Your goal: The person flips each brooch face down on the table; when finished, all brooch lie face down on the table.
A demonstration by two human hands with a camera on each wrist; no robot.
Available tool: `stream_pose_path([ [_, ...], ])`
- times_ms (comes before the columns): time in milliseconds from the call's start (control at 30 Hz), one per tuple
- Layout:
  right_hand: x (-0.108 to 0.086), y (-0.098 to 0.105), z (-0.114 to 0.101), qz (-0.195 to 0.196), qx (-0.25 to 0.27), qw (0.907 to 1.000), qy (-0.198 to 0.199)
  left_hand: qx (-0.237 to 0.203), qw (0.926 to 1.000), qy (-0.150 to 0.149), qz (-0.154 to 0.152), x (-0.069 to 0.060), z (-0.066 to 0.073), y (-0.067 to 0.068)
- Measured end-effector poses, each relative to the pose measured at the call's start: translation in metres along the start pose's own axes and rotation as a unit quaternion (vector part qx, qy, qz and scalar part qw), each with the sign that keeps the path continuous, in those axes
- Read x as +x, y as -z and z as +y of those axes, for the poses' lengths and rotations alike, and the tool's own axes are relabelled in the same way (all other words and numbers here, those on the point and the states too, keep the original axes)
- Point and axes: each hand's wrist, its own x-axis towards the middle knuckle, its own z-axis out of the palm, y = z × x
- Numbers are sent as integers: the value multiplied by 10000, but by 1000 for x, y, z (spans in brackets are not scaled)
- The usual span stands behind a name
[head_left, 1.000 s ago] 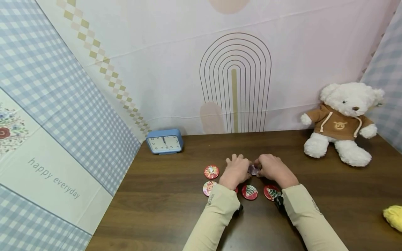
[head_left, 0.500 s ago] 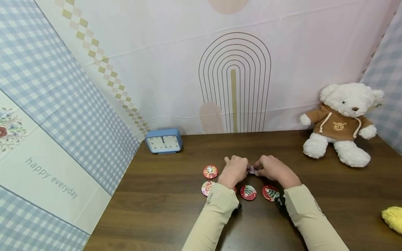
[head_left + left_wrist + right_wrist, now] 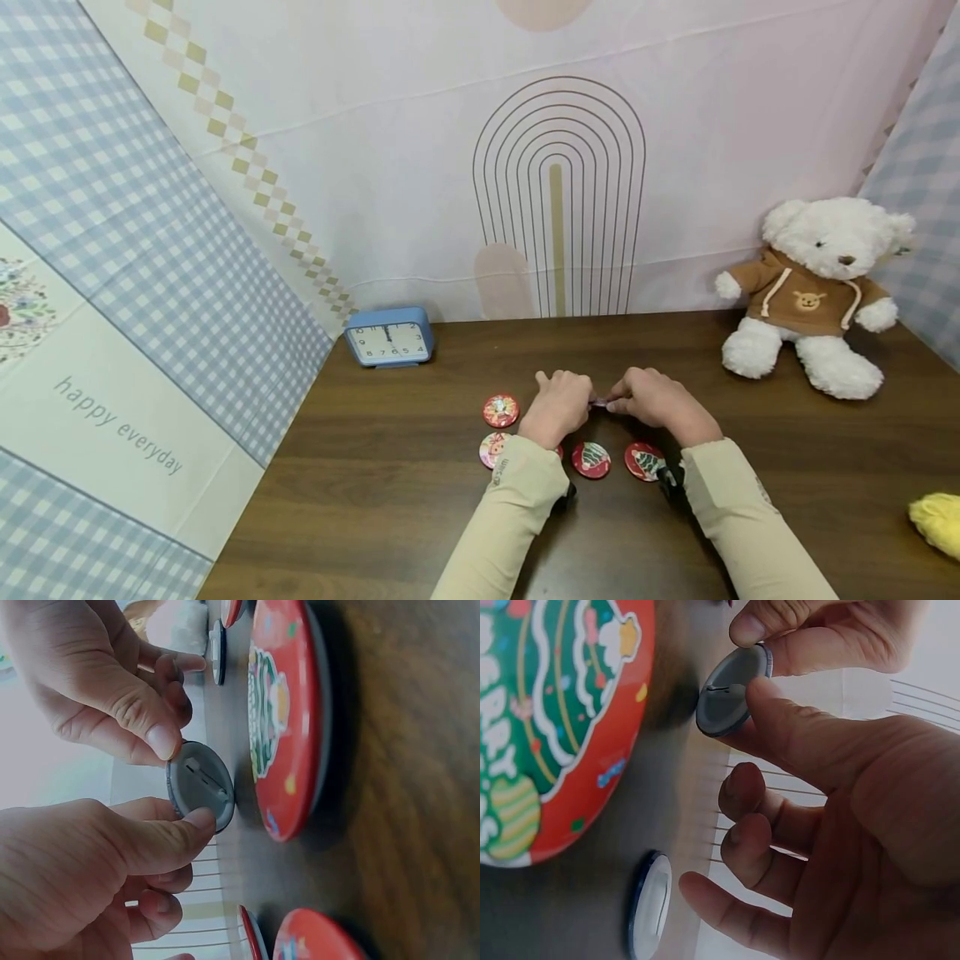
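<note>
In the head view both hands meet over the table at a small round pin-back badge (image 3: 600, 402). Its grey metal back, with a safety pin across it, faces both wrist cameras. My left hand (image 3: 558, 407) pinches one edge between thumb and fingers; in the left wrist view that left hand (image 3: 82, 877) is lower. My right hand (image 3: 660, 400) pinches the opposite edge, its other fingers loosely bent in the right wrist view. The badge stands tilted on edge, its front hidden. Red tree badges (image 3: 592, 460) (image 3: 645, 461) lie nearer the person.
Left of the hands lie a red badge (image 3: 501, 411) and a pink badge (image 3: 493, 450); another is mostly under the left sleeve. A face-down badge (image 3: 651, 907) shows in the right wrist view. Farther off are a blue clock (image 3: 388, 337), a teddy bear (image 3: 810, 296) and yellow yarn (image 3: 936, 521).
The badge between the hands has tilted, showing less of its surface in the head view. Both hands stay nearly in place, the left one's fingers drawn in more. The other badges lie as before.
</note>
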Motion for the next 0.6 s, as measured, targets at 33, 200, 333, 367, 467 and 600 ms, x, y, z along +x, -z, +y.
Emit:
stream_pose_path([
  [33, 0, 0, 0, -6, 9, 10000, -28, 2, 10000, -6, 10, 0, 0, 0],
  [200, -1, 3, -1, -15, 25, 10000, -75, -22, 10000, -12, 31, 0, -1, 0],
  [333, -2, 4, 0, 40, -10, 10000, -30, -103, 9999, 15, 33, -1, -3, 0],
  [367, -2, 4, 0, 61, -24, 10000, -14, -111, 9999, 17, 48, -1, -3, 1],
  [467, -3, 3, 1, 153, -73, 9999, 16, -103, 9999, 5, 123, -2, -3, 1],
  [600, -3, 1, 0, 408, -124, 9991, 37, -37, 9995, 31, 316, -2, -4, 1],
])
